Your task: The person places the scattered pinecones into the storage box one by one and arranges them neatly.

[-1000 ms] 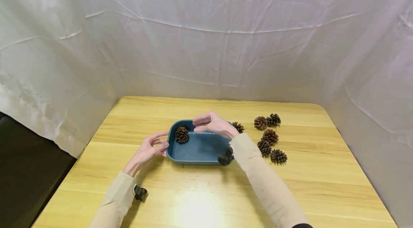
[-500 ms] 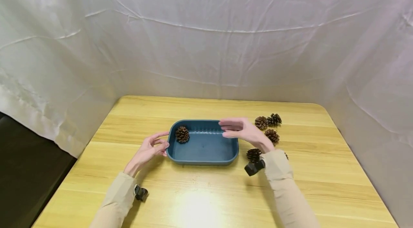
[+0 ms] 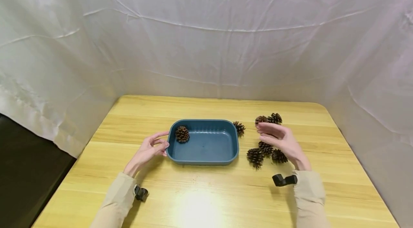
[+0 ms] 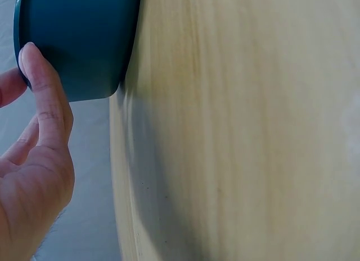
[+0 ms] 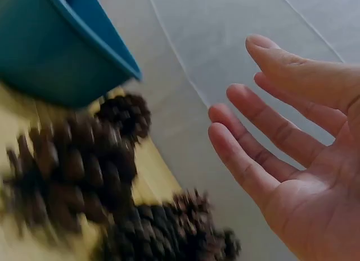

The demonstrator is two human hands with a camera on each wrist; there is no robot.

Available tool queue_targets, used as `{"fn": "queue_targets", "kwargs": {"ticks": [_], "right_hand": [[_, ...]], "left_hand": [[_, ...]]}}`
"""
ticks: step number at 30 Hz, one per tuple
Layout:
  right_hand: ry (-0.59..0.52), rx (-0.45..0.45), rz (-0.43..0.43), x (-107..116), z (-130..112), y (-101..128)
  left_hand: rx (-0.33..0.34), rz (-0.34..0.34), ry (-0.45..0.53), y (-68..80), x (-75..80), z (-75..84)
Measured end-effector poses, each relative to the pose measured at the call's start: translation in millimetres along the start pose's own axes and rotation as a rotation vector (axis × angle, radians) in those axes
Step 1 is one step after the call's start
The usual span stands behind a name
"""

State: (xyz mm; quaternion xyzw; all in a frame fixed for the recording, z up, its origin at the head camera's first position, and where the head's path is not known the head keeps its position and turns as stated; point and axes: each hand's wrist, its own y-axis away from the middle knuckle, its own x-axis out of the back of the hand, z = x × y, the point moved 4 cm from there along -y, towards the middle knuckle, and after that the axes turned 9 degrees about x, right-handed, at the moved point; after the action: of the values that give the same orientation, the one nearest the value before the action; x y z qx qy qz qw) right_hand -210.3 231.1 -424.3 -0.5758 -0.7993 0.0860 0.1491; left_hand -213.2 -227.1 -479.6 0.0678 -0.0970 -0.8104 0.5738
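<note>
- Head view shows the left hand [image 3: 149, 149] resting with its fingertips against the left end of the rounded rectangular blue plastic tray [image 3: 206, 161]; the fingers lie loosely bent and clasp nothing, a touch that seems meant to steady the tray on the pale wooden table [image 3: 200, 199].
- One brown pine cone [image 3: 182, 134] lies inside the tray, in its far left corner.
- The right hand [image 3: 282, 140] hovers empty, palm turned inward and fingers straight, just above the cluster of loose brown pine cones [image 3: 255, 156] right of the tray.
- A single stray cone [image 3: 239, 128] sits just beside the tray's far right corner.
- Right wrist view confirms the spread, unladen fingers [image 5: 247, 160] over blurred cones.
</note>
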Motion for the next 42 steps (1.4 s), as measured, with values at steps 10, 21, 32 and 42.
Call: {"fn": "queue_targets", "kwargs": {"ticks": [10,21,32,42], "right_hand": [[0.021,-0.054,0.212,41.0,16.7,51.2],[0.309,-0.223,0.139,54.3,38.2,73.6],[0.250,-0.327,0.066,52.1,55.3,78.0],[0.230,-0.381,0.063,52.8,60.9,76.8]], "left_hand": [[0.005,0.002,-0.004,2.3,0.3,0.6],[-0.009,0.000,-0.009,2.2,-0.2,-0.1],[-0.015,-0.007,-0.009,0.9,-0.3,-2.0],[-0.012,-0.012,0.016,1.5,-0.7,-1.6]]}}
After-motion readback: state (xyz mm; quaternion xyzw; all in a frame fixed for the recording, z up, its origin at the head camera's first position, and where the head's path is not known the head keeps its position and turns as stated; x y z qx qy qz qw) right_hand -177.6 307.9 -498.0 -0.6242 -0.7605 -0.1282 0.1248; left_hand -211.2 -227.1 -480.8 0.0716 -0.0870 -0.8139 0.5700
